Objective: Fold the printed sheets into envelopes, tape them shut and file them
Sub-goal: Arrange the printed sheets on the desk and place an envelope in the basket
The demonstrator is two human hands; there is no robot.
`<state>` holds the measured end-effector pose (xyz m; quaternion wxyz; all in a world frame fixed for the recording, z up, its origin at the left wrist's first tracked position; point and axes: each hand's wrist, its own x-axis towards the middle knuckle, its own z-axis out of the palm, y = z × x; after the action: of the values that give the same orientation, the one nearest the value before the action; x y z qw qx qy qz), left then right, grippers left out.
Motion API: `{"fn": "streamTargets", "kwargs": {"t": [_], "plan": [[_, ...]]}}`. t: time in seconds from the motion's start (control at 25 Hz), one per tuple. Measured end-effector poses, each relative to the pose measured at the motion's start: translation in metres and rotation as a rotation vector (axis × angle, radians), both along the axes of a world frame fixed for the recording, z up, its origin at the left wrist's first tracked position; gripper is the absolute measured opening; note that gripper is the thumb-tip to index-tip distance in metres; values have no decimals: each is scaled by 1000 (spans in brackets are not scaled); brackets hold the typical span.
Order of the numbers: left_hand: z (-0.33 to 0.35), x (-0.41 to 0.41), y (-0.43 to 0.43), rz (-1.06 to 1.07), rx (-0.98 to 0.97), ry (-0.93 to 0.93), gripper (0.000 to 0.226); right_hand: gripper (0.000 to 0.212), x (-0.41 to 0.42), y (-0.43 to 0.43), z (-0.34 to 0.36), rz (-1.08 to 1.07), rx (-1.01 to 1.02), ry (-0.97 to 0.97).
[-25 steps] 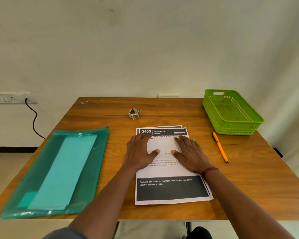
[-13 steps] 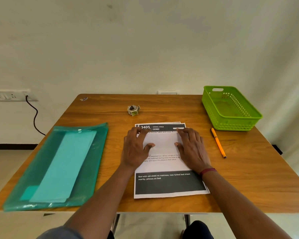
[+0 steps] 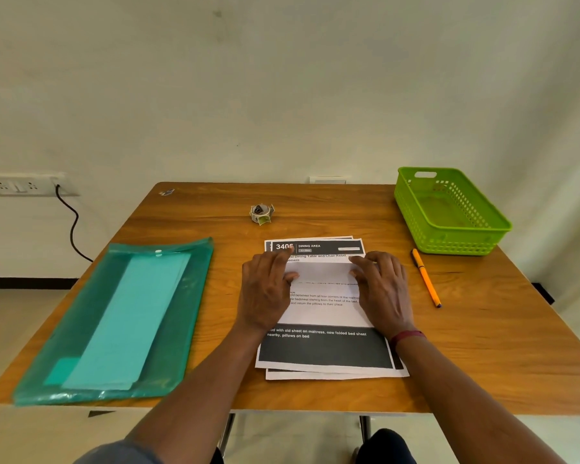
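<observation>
Printed sheets [image 3: 325,351] | stacked mid-table [image 3: 489,346] | header "3405 DINING AREA"; dark band "new folded bed sheet nearby, pillows on bed" | left hand [image 3: 265,291], right hand [image 3: 384,291] pressing flat, fingers slightly spread

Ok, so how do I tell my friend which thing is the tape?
Start at the wooden table, then find the printed sheets in its middle. Just beyond them, toward the wall, sits the tape on its own. It is the only small round roll, whitish with a green end sticking out, unlike the long orange pen or the big green basket to the right.
</observation>
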<state>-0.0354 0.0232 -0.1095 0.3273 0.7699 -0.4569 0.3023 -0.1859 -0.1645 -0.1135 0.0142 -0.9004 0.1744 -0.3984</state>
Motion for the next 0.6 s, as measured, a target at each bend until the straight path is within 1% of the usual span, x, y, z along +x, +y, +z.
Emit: {"fn": "streamTargets", "kwargs": {"t": [0.12,0.2,0.28,0.6], "plan": [[0,1,0,-13,3,-26,21,24,-1,1,-1,7,-7,-20],[1,0,0,-21,10,-30,11,25,-2,2,0,7,-20,-17],[1,0,0,-28,14,-32,9,24,-2,3,1,9,-33,-9],[2,-2,4,-31,-6,-54,10,20,-6,6,5,39,-80,-28]]}}
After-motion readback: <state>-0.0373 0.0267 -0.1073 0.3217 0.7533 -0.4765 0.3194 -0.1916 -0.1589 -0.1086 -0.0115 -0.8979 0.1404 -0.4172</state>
